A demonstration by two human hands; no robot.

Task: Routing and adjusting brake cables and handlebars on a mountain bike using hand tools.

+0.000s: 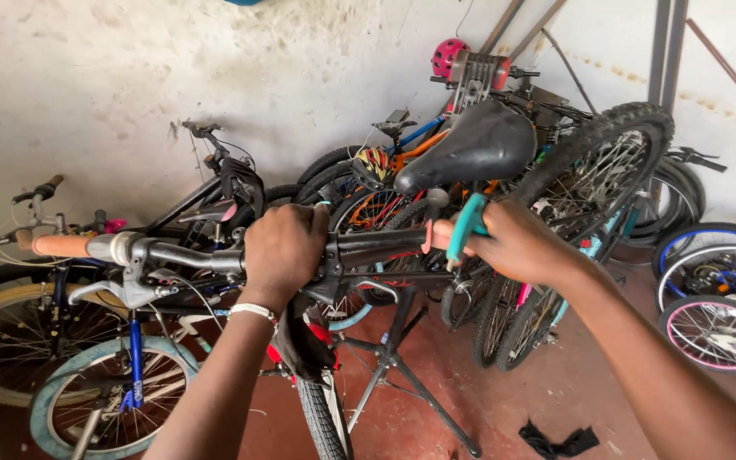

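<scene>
Your left hand (283,247) clamps the handlebar (181,255) beside its stem; your right hand (517,243), right of the stem, grips a teal-handled tool (468,223).

Our left hand (283,251) covers the handlebar (189,255) where it meets the stem — we can't see the clamp there. Our right hand (517,243) hides most of the teal-handled tool (467,223); its tip is out of sight. Front tyre (324,422) cut off at the bottom edge. Blue object at top centre clipped by the frame. The bikes (641,170) stacked at right overlap — we can't tell which wheel belongs to which frame.
</scene>
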